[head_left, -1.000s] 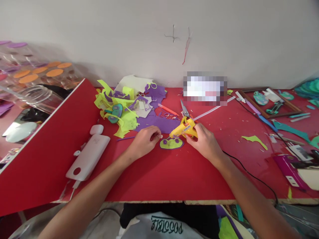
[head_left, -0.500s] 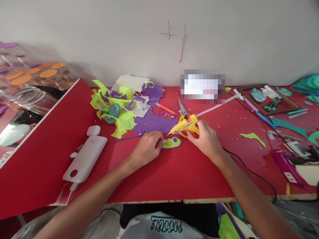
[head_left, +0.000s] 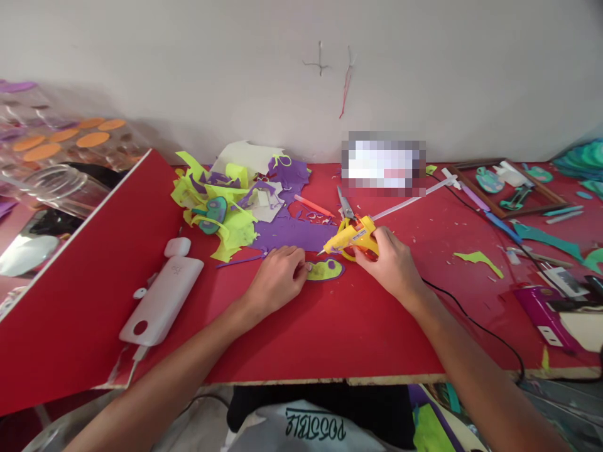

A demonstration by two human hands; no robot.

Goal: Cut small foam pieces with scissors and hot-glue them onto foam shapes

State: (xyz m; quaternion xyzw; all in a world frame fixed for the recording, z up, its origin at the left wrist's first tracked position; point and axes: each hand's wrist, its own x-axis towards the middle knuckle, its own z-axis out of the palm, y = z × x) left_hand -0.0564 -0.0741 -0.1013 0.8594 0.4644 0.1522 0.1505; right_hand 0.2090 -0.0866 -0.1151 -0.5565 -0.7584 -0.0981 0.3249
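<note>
My right hand (head_left: 393, 260) is wrapped around the handle of a yellow hot glue gun (head_left: 348, 234), with a long clear glue stick (head_left: 414, 198) sticking out of its back. The nozzle points left and down, just above a lime-green foam cutout (head_left: 325, 270) edged in purple. That cutout lies on the red table (head_left: 330, 333), its left end under the fingertips of my left hand (head_left: 282, 273), which is closed in a pinch. Most of those fingertips are hidden. Scissors (head_left: 346, 204) lie partly behind the glue gun.
Purple foam sheet (head_left: 292, 233) and lime scraps (head_left: 235, 229) pile up behind my left hand. A white power bank (head_left: 162, 301) leans at the left. A black cord (head_left: 471, 326) runs at the right, near a wooden frame (head_left: 499, 207) and a magenta power strip (head_left: 541, 314).
</note>
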